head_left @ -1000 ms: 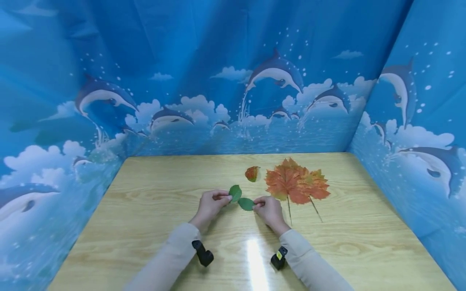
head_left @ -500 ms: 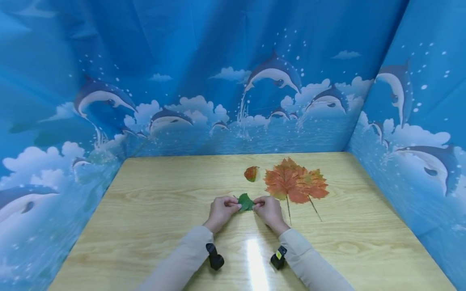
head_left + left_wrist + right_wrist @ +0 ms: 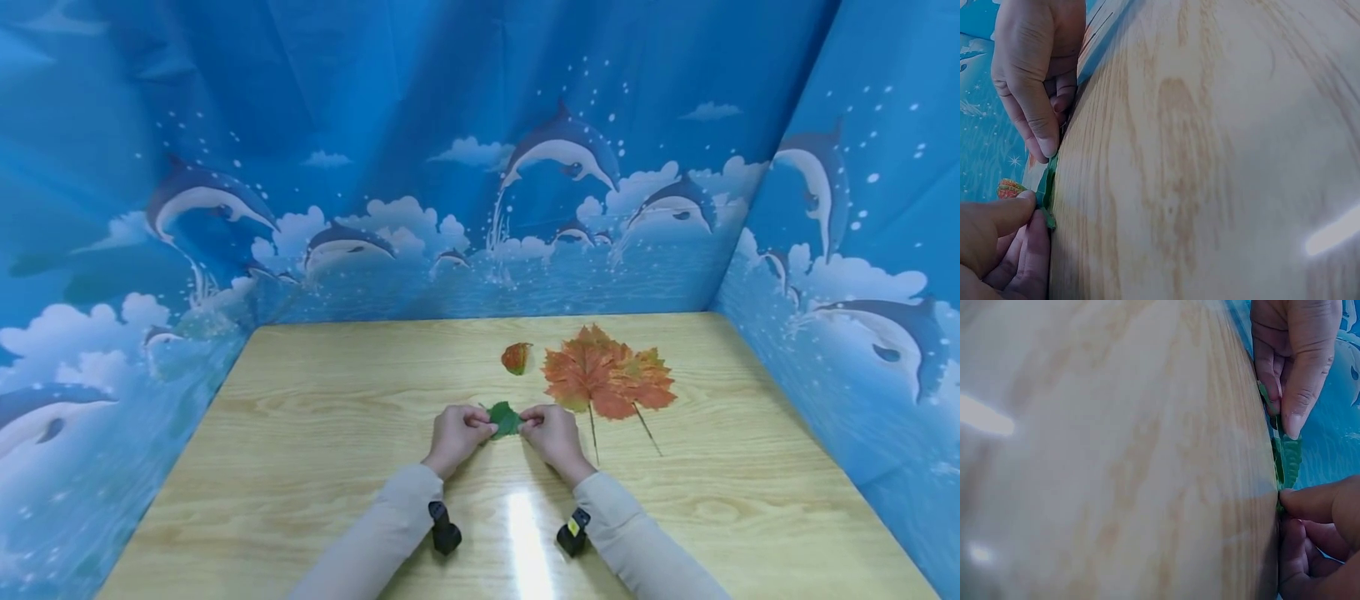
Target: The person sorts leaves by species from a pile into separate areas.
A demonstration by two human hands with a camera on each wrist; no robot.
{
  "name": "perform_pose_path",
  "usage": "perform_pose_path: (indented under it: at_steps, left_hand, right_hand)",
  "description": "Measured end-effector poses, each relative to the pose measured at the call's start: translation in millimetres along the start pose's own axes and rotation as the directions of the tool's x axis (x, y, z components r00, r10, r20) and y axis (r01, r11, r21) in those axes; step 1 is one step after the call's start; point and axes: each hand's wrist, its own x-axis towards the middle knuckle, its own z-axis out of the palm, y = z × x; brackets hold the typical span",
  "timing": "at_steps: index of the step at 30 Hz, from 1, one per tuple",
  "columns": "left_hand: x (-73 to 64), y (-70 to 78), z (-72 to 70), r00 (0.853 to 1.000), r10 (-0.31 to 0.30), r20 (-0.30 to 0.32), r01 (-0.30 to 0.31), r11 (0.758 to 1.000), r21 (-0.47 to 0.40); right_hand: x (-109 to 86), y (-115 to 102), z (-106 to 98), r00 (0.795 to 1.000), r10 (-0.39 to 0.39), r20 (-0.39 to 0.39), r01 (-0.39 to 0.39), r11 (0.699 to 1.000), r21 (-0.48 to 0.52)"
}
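Observation:
Two green leaves with toothed edges (image 3: 505,419) overlap between my hands, low over the middle of the table. My left hand (image 3: 456,437) pinches them from the left between thumb and fingers. From the other side, my right hand (image 3: 553,435) pinches the right edge. In the left wrist view the green leaf (image 3: 1046,187) stands out as a narrow strip between both sets of fingertips. The right wrist view has the green leaf (image 3: 1291,461) bent up beside the fingertips. My fingers hide parts of both leaves.
A small red-and-green leaf (image 3: 515,358) lies behind my hands. Farther right, two orange maple leaves (image 3: 588,371) overlap, their thin stems toward me. A blue dolphin-print curtain (image 3: 375,167) encloses the wooden table (image 3: 300,392) at the back and sides.
My left hand has moved right and slightly down with its green leaf, bringing it over the leaf in my right hand. The right hand has barely moved.

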Motion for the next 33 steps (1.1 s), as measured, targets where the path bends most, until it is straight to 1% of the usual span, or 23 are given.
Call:
perform_pose_path:
  at_steps: [4,7,11,19,27,30,33]
  left_hand:
    - [0.1,-1.4,0.7,1.000,0.001,-0.001,-0.001,1.000,0.004]
    - [-0.3,-2.3,1.6,1.000,0.016,-0.004,-0.016,1.000,0.002]
    - [-0.2,-2.4,2.7,1.000,0.020,-0.003,-0.020,1.000,-0.007]
    - [0.2,-3.5,3.0,0.999,0.039,0.003,-0.039,0.999,0.020]
    - [0.2,-3.2,2.7,1.000,0.029,0.001,-0.029,0.999,0.012]
    - [0.8,-2.5,0.2,0.999,0.031,0.022,-0.031,0.999,0.020]
    - [1.2,0.5,-7.0,0.996,0.051,0.079,-0.058,0.995,0.079]
  right_hand:
    - [-0.2,2.0,0.4,1.000,-0.006,0.004,0.006,1.000,-0.003]
    - [-0.4,2.8,-0.1,1.000,-0.010,0.002,0.010,1.000,-0.006]
    - [-0.9,3.1,-1.2,1.000,-0.019,-0.005,0.019,1.000,-0.011]
    - [-2.6,4.1,-1.9,0.999,-0.031,-0.009,0.031,0.999,-0.031]
    - [-3.7,3.7,-2.8,1.000,-0.015,0.016,0.015,1.000,-0.022]
    - [-3.0,2.8,-3.9,0.999,-0.002,0.045,0.003,1.000,-0.015]
    - [-1.8,0.8,-7.1,0.995,0.015,0.099,-0.014,1.000,-0.012]
